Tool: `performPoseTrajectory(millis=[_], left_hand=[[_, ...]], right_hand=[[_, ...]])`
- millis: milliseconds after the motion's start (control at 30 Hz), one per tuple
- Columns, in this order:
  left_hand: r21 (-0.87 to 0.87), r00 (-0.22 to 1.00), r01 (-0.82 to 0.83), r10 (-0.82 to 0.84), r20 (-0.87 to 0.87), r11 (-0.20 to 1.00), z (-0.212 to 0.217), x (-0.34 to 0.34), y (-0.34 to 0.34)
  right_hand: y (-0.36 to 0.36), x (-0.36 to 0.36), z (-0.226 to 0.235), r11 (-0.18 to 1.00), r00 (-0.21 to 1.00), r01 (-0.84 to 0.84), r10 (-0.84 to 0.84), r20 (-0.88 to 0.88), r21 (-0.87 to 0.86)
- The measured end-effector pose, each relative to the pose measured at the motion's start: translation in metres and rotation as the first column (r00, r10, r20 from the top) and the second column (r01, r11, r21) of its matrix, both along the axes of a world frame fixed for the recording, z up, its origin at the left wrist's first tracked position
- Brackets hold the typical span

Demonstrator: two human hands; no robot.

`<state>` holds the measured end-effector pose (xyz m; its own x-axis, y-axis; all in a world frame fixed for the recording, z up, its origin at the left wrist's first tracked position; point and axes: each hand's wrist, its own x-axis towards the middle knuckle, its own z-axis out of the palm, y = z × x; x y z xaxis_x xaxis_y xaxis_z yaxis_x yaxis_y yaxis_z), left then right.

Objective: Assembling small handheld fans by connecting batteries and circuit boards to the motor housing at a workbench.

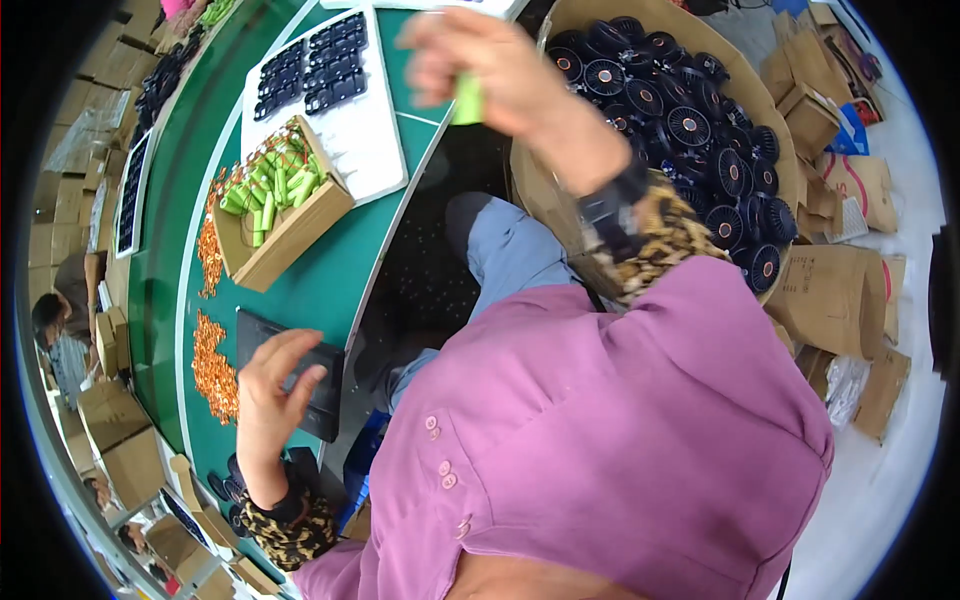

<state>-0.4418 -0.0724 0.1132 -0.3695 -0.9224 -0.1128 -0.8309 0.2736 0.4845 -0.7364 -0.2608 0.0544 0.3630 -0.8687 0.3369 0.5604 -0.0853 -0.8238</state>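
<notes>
My right hand [490, 75], blurred by motion, is raised above the table edge with a light green cylinder [467, 100], which looks like a battery cell, held against its fingers. My left hand [272, 390] hovers over a flat black tray [328, 408] at the table's near edge. Its thumb and fingers are curved apart, with nothing visible between them. Between the two hands stands an open cardboard box [290, 245] of similar green cells with thin reddish wires. Beyond it, a white foam board [375, 150] carries rows of black moulded parts [335, 62].
Small orange-copper pieces [212, 370] lie in piles on the green table [165, 330]. To my right, a large carton [528, 175] is heaped with round black fans [690, 125]. More cartons [830, 290] stand at far right. People [65, 310] sit across the table.
</notes>
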Motion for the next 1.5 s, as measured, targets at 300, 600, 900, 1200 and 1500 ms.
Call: performPoseTrajectory(millis=[300, 600, 900, 1200, 1500], left_hand=[[0.140, 0.992, 0.020, -0.003, -0.124, 0.990, -0.029, -0.044, 0.002], [0.109, 0.990, 0.049, -0.034, -0.139, 0.993, -0.037, -0.053, -0.002], [0.039, 0.923, -0.045, 0.056, -0.382, 0.998, -0.043, -0.063, -0.012], [-0.257, 0.666, -0.279, -0.006, -0.745, 0.925, -0.041, -0.056, -0.019], [-0.434, 0.703, -0.457, 0.017, -0.711, 0.777, -0.031, -0.002, 0.016]], right_hand=[[-0.040, -0.229, -0.201, 0.837, -0.475, -0.071, -0.507, -0.719, -0.543], [-0.036, -0.251, -0.227, 0.832, -0.593, -0.213, -0.527, -0.609, -0.513], [0.012, -0.150, -0.053, 0.925, 0.547, 0.322, -0.358, -0.757, -0.205], [0.079, 0.053, 0.004, 0.932, 0.804, -0.363, 0.308, -0.509, -0.011], [0.100, 0.139, 0.005, 0.747, 0.650, -0.656, 0.631, -0.424, 0.106]])
